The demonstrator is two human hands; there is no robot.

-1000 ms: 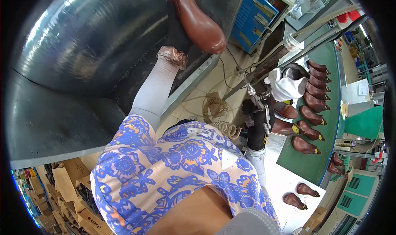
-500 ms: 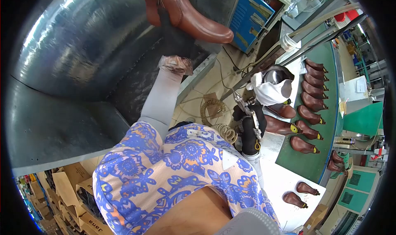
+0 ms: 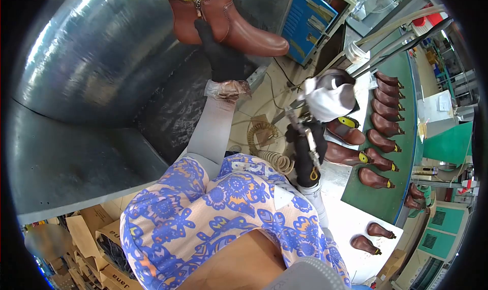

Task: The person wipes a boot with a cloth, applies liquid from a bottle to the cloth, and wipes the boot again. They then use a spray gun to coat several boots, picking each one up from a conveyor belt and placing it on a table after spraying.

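In its black glove, my left hand (image 3: 222, 58) grips a brown ankle boot (image 3: 239, 28) with its thumb over the side near the zipper. The toe points right, and yellow lining shows at the opening. My right hand (image 3: 306, 155), also gloved in black, is closed around a metal spray gun (image 3: 311, 146). A cup wrapped in white cloth (image 3: 329, 104) sits at the gun's upper end, slightly blurred. Just right of that hand, a brown boot (image 3: 343, 153) and another boot with its sole showing (image 3: 345, 133) lie on the white surface.
A dark metal booth (image 3: 86, 76) curves around the left. Brown boots (image 3: 384, 124) line a green conveyor (image 3: 356, 198) at right, with two small brown pieces (image 3: 365, 244) on a white board. A coiled hose (image 3: 277, 160) hangs between my arms. Cardboard boxes (image 3: 84, 236) stand lower left.
The boot has turned and come further into view, its heel now lower and its zipper side showing. My left glove is now plainly visible. The spray gun has shifted slightly left.
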